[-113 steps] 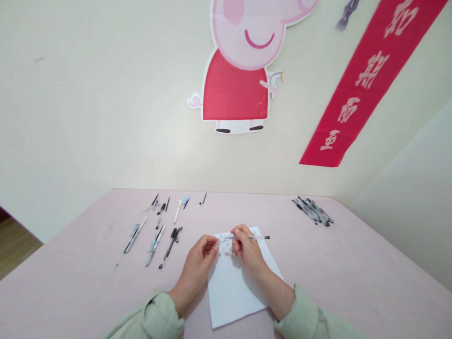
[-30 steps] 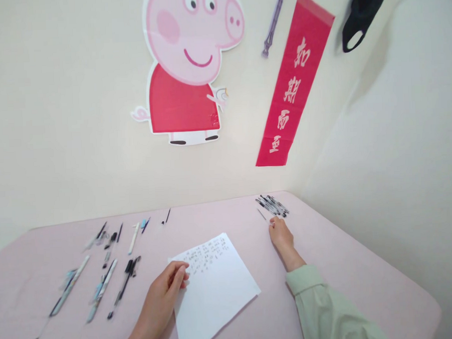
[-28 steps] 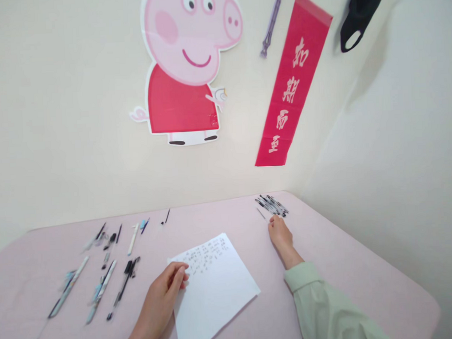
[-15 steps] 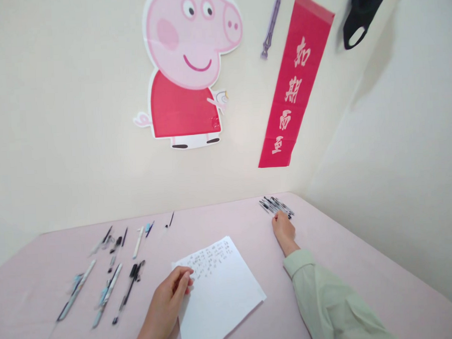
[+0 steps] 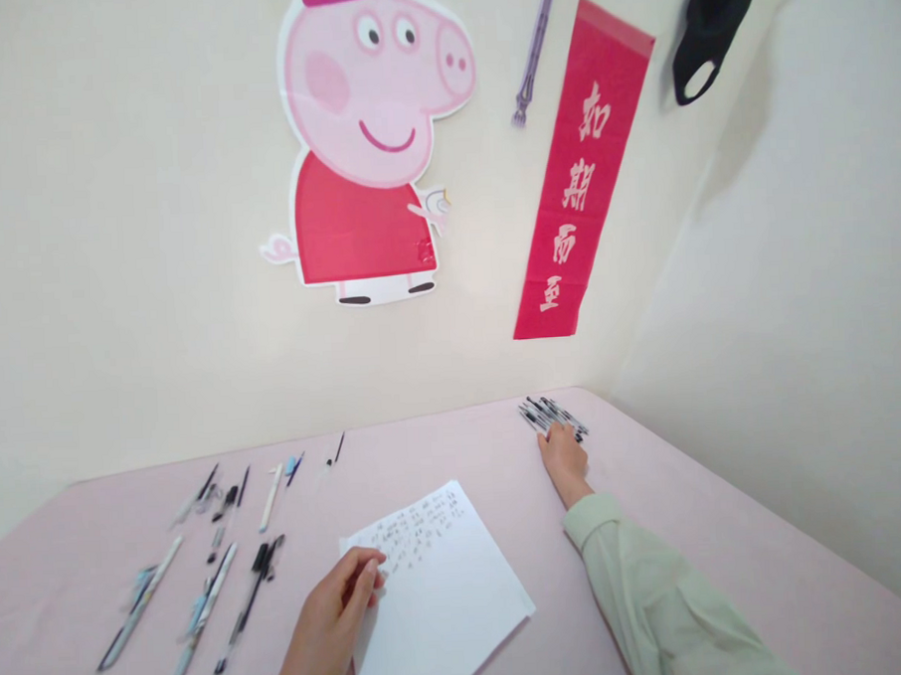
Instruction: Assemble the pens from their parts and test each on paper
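Note:
My left hand (image 5: 333, 621) rests at the left edge of a white paper sheet (image 5: 452, 611). Its fingers are curled with the thumb against them, and I see nothing between them. Rows of small handwritten marks cover the top part of the sheet. My right hand (image 5: 564, 462), in a pale green sleeve, reaches to a pile of thin pens or refills (image 5: 547, 411) near the far right of the table. Its fingers bend down at the near side of the pile, touching it. The fingertips are hidden, so whatever they pinch cannot be made out.
Several disassembled pens (image 5: 205, 612) lie in groups on the left of the pink-covered table (image 5: 651, 478). A thin dark refill (image 5: 340, 447) and a small dark piece lie farther back. Behind stands a wall with a pig cutout (image 5: 367, 227) and a red banner (image 5: 578, 183).
The view has tilted slightly upward and shifted right. My right hand stays at the pile, its fingers a little more spread over the near side. My left hand keeps its place on the paper.

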The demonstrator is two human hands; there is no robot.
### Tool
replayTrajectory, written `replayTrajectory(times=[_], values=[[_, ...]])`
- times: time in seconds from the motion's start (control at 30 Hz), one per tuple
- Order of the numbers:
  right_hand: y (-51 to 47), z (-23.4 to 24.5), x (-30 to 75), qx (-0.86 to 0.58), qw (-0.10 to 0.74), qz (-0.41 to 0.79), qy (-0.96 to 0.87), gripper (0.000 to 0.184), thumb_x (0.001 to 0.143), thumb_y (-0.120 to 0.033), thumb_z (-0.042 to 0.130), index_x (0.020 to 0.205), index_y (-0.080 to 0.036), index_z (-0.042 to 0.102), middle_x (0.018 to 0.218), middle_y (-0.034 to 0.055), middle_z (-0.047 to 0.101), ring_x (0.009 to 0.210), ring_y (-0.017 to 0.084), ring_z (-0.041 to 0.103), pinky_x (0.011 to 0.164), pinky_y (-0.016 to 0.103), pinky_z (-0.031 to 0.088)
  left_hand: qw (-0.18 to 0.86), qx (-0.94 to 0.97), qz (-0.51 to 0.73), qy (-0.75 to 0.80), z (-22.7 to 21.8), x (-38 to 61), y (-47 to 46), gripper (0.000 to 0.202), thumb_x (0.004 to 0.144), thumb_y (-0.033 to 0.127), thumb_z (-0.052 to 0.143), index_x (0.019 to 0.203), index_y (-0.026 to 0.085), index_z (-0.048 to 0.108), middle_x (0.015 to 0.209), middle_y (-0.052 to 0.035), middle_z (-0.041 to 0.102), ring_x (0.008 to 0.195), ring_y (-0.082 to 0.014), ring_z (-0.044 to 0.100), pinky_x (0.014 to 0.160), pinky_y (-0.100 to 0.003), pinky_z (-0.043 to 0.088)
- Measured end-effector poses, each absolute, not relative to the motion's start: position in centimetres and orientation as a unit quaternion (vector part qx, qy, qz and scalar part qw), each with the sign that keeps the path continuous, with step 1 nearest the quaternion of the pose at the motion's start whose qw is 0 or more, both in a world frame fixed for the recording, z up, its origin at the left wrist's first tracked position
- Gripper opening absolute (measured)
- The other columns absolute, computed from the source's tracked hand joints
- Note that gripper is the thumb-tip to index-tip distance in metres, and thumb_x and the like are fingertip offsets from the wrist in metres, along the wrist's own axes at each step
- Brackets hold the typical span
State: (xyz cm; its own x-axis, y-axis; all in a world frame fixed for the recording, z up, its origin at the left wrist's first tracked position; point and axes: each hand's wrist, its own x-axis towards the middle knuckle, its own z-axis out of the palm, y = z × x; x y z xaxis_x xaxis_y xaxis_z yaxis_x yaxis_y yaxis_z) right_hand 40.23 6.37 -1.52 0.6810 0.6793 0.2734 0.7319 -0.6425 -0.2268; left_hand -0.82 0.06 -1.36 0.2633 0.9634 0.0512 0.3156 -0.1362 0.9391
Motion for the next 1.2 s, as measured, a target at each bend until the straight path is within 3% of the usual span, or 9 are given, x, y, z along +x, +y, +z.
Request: replayTrajectory(times=[0.23, 0.53, 0.83, 1.03, 1.2], values=[[6.5, -1.2, 40.1, -0.906, 0.162, -0.08, -0.384, 0.031, 0.095, -0.038, 0.042, 0.109, -0.017, 0.059, 0.113, 0.0135, 0.055, 0.091, 0.023, 0.063, 0.078, 0.035, 0.048, 0.452, 0.662, 0.353, 0.483, -1.6, -0.9, 0.1, 0.04, 0.083, 0.058, 0.046, 0.092, 0.021, 0.06, 0.076, -0.0025, 0.068, 0.079, -0.0225, 0.065, 0.073, -0.031, 0.05], [5.9, -0.8, 39.9, -0.901, 0.189, -0.081, -0.383, 0.024, 0.094, -0.029, 0.043, 0.108, -0.018, 0.059, 0.111, 0.0148, 0.058, 0.085, 0.022, 0.063, 0.069, 0.032, 0.044, 0.445, 0.66, 0.374, 0.476, -0.8, -0.5, -0.2, 0.035, 0.083, 0.052, 0.048, 0.087, 0.021, 0.062, 0.071, -0.0014, 0.065, 0.072, -0.0211, 0.063, 0.068, -0.03, 0.048], [5.0, 0.3, 38.8, -0.866, 0.238, -0.013, -0.44, 0.027, 0.091, -0.027, 0.036, 0.096, -0.019, 0.061, 0.091, 0.0158, 0.066, 0.078, 0.025, 0.062, 0.059, 0.031, 0.035, 0.431, 0.667, 0.38, 0.474, 0.0, -0.2, -0.7, 0.028, 0.086, 0.042, 0.045, 0.083, 0.02, 0.061, 0.067, -0.0003, 0.061, 0.064, -0.0181, 0.057, 0.064, -0.028, 0.042], [5.9, 1.0, 28.8, -0.74, 0.238, 0.108, -0.62, 0.014, 0.081, -0.019, 0.051, 0.081, -0.022, 0.064, 0.081, 0.0008, 0.07, 0.078, 0.015, 0.063, 0.066, 0.021, 0.039, 0.434, 0.673, 0.375, 0.467, -0.4, -0.3, -0.6, 0.024, 0.088, 0.036, 0.043, 0.082, 0.019, 0.059, 0.065, 0.0007, 0.058, 0.062, -0.0172, 0.055, 0.063, -0.027, 0.04], [4.3, 1.4, 17.3, -0.572, 0.257, 0.223, -0.746, 0.024, 0.082, -0.015, 0.045, 0.091, -0.021, 0.067, 0.087, 0.0021, 0.071, 0.081, 0.016, 0.062, 0.071, 0.022, 0.04, 0.443, 0.666, 0.385, 0.459, 0.0, 0.0, -0.6, 0.023, 0.088, 0.035, 0.044, 0.079, 0.02, 0.058, 0.063, 0.0014, 0.056, 0.059, -0.0163, 0.052, 0.059, -0.026, 0.039]])
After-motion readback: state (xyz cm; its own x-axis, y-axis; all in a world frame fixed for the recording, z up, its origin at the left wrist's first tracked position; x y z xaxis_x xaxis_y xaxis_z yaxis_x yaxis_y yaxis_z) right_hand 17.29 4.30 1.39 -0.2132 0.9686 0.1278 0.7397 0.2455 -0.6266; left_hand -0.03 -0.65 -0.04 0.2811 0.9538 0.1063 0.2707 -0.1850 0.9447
